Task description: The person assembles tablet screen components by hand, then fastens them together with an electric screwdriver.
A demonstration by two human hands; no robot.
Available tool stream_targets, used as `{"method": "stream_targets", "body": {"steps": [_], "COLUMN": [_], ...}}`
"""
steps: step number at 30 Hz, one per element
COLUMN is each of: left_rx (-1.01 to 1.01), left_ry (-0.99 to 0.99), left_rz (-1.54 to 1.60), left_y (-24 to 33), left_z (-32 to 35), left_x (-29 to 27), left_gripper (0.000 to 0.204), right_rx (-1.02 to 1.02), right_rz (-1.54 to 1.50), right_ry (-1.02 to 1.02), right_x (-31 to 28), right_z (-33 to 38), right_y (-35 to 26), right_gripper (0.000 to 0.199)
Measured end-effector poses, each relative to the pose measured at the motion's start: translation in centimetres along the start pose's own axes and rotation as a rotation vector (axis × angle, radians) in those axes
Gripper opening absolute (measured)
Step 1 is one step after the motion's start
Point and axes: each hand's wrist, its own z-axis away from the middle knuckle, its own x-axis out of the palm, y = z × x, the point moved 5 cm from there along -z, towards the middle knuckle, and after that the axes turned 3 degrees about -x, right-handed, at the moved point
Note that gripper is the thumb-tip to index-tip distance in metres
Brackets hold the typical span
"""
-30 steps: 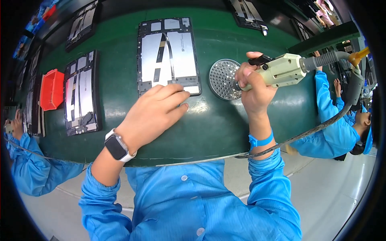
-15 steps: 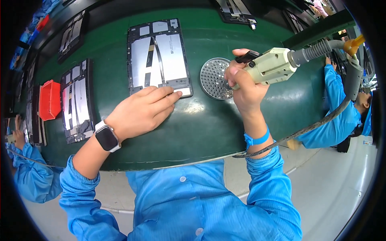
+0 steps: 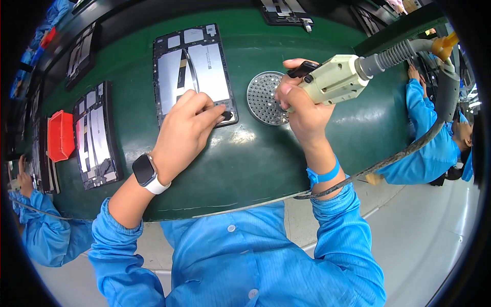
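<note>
An opened tablet, its large silver battery and black frame showing, lies face down in front of me. Over its lower edge is my left hand, fingers bent and drawn together at the lower right corner, beside a small black patch. Whatever is between those fingertips is hidden. My right hand is wrapped round a cream electric screwdriver with a black lever. The front end of the screwdriver is hidden by my fingers. Under it stands a round metal screw tray full of holes, with small screws on it.
Another opened tablet and a red bin are on the left. More tablets lie along the far side. The screwdriver's thick cable loops down on the right and crosses my forearm. Co-workers in blue sit at both sides.
My left hand has gone from lying flat across the tablet's lower edge to bent, closed fingers at its corner. A black patch now shows where a pale one was. The right hand still holds the screwdriver.
</note>
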Motion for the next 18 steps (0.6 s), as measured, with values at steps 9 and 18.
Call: {"method": "stream_targets", "body": {"steps": [9, 18], "left_rx": [-0.001, 0.027], "left_ry": [0.146, 0.343], "left_rz": [-0.404, -0.251], "left_y": [1.8, 1.4], "left_z": [1.4, 2.6], "left_x": [1.4, 1.6], "left_gripper": [0.039, 0.02], "right_rx": [0.092, 0.118], "right_rz": [-0.158, -0.123], "right_ry": [0.0, -0.105], "right_x": [0.4, 5.6], "right_z": [-0.1, -0.1], "right_y": [-0.3, -1.8], "right_gripper": [0.035, 0.033]}}
